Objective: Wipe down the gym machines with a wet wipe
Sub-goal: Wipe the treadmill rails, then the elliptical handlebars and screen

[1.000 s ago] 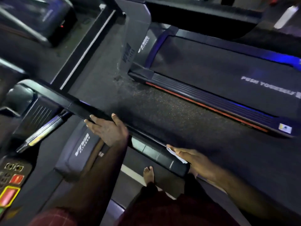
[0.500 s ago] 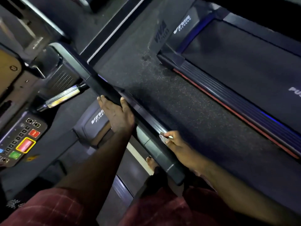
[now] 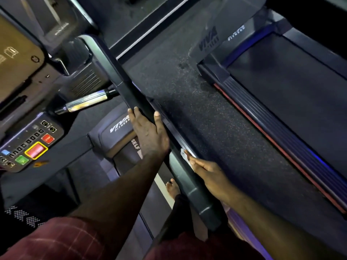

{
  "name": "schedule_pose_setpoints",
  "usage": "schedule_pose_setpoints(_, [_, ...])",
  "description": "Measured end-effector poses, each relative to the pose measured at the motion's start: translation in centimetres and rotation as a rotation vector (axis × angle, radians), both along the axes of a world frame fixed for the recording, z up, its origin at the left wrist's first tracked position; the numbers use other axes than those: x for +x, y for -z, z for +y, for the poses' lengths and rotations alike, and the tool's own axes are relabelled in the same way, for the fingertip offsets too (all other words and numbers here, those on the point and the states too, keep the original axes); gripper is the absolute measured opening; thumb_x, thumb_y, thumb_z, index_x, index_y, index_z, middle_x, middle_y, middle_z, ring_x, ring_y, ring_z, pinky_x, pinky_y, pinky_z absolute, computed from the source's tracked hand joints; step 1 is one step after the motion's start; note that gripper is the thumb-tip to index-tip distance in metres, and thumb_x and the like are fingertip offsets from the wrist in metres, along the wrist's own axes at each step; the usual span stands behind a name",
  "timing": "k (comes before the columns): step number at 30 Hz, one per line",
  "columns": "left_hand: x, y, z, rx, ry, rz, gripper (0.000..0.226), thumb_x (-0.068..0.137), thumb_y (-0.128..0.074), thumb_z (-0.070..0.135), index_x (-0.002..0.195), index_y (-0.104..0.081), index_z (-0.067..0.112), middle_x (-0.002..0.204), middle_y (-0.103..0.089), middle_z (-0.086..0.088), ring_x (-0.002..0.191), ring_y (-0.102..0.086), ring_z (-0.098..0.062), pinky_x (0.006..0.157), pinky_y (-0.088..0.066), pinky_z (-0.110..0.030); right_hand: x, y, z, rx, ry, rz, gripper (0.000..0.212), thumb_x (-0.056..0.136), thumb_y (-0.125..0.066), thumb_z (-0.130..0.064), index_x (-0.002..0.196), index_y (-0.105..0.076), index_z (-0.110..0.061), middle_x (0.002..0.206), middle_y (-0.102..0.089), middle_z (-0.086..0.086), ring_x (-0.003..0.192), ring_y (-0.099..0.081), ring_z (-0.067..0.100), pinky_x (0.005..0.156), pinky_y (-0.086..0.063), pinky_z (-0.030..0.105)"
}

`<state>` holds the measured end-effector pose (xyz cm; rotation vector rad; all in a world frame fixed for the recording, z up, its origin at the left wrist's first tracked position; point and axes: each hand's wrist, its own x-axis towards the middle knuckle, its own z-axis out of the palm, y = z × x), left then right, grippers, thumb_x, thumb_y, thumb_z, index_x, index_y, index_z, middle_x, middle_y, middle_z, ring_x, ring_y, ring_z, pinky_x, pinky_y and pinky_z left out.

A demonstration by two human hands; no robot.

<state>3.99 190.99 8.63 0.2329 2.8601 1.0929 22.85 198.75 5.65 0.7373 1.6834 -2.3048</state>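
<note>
My left hand (image 3: 148,134) lying flat, fingers straight, on the treadmill handrail (image 3: 120,76), my right hand (image 3: 208,171) pinching a white wet wipe (image 3: 185,156) against it

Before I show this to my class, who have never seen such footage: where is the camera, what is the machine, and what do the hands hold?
The camera sits on a person's head, looking down, so both arms are the wearer's own. The machine is a treadmill; its control panel with coloured buttons is at the left. Its dark handrail runs diagonally across the picture. The left hand rests on it, fingers straight, holding nothing. The right hand pinches a small white wet wipe against the rail, nearer the wearer. A second treadmill stands at the right, across speckled floor.
</note>
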Motion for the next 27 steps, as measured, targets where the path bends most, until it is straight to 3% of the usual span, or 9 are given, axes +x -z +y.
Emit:
schedule_pose_setpoints(3, [-0.1,0.1,-0.2,0.009,0.03,-0.009,0.075,0.111,-0.039,0.047,0.167,-0.008,0.007,0.176,0.008,-0.008,0.162,0.005,-0.019,0.126,0.0,-0.025,-1.3,0.3,0.4,-0.015,-0.052,-0.096,0.038,0.091,-0.05,-0.08,0.125,-0.06,-0.066,0.151,-0.052,-0.022,0.141,-0.045,-0.004,0.124,-0.03,0.032])
schedule_pose_setpoints(5, [-0.1,0.3,-0.3,0.01,0.035,-0.015,0.075,0.112,-0.039,0.047,0.167,-0.008,0.008,0.176,0.009,-0.009,0.162,0.005,-0.018,0.122,0.004,-0.018,-4.0,-0.4,0.5,-0.011,-0.096,-0.091,0.065,0.087,-0.037,-0.09,0.141,-0.051,-0.058,0.156,-0.047,-0.022,0.142,-0.042,-0.004,0.124,-0.028,0.032])
schedule_pose_setpoints(8, [0.1,0.1,-0.3,0.033,0.024,-0.015,0.077,0.111,-0.03,0.054,0.168,-0.006,0.008,0.176,0.008,-0.008,0.162,0.007,-0.015,0.121,0.006,-0.016,-6.6,-2.7,0.6,-0.036,-0.189,0.024,0.075,0.09,-0.017,-0.089,0.156,-0.029,-0.055,0.164,-0.025,-0.031,0.151,-0.019,-0.01,0.126,-0.013,0.029])
schedule_pose_setpoints(10, [0.1,0.1,-0.3,0.063,0.024,-0.02,0.079,0.11,-0.025,0.058,0.167,-0.004,0.008,0.176,0.008,-0.007,0.161,0.01,-0.012,0.126,0.006,-0.021,-5.9,-2.8,1.0,-0.089,-0.241,0.043,0.075,0.086,-0.012,-0.092,0.152,-0.027,-0.062,0.165,-0.019,-0.033,0.153,-0.012,-0.009,0.13,-0.007,0.037])
schedule_pose_setpoints(12, [0.1,0.1,-0.2,0.085,0.02,-0.026,0.078,0.111,-0.026,0.055,0.167,-0.001,0.007,0.177,0.008,-0.007,0.161,0.011,-0.01,0.129,0.005,-0.026,-5.9,-2.2,1.5,-0.125,-0.236,0.053,0.077,0.091,-0.008,-0.086,0.157,-0.026,-0.053,0.167,-0.019,-0.028,0.154,-0.013,-0.007,0.132,-0.006,0.042])
schedule_pose_setpoints(15, [0.0,0.5,-0.4,0.113,0.013,-0.016,0.074,0.113,-0.03,0.047,0.167,-0.001,0.005,0.176,0.005,-0.01,0.162,0.009,-0.014,0.13,0.005,-0.025,-9.5,-2.5,1.6,-0.098,-0.222,0.057,0.077,0.1,0.0,-0.068,0.165,-0.02,-0.031,0.17,-0.019,-0.017,0.154,-0.016,-0.005,0.132,-0.008,0.038])
schedule_pose_setpoints(20, [0.0,0.4,-0.4,0.156,-0.012,-0.067,0.075,0.113,-0.028,0.048,0.167,0.002,0.006,0.176,0.007,-0.008,0.161,0.01,-0.011,0.128,0.005,-0.021,-10.2,-1.9,1.4,-0.15,-0.239,0.126,0.079,0.096,0.004,-0.073,0.164,-0.018,-0.04,0.167,-0.014,-0.028,0.154,-0.01,-0.008,0.131,-0.005,0.036])
schedule_pose_setpoints(23, [0.2,0.3,-0.4,0.168,-0.007,-0.048,0.075,0.112,-0.028,0.047,0.166,0.001,0.005,0.176,0.006,-0.009,0.162,0.009,-0.012,0.128,0.005,-0.02,-11.3,-1.1,1.9,-0.153,-0.255,0.113,0.078,0.099,0.005,-0.07,0.165,-0.02,-0.035,0.169,-0.019,-0.021,0.153,-0.017,-0.008,0.13,-0.009,0.034])
schedule_pose_setpoints(27, [-0.1,1.1,-0.5,0.157,-0.006,-0.038,0.072,0.114,-0.032,0.043,0.167,-0.001,0.006,0.176,0.005,-0.01,0.162,0.008,-0.013,0.127,0.005,-0.019,-15.3,-2.8,1.9,-0.081,-0.257,0.145,0.082,0.097,0.005,-0.067,0.165,-0.02,-0.029,0.17,-0.017,-0.018,0.149,-0.019,-0.012,0.123,-0.014,0.015])
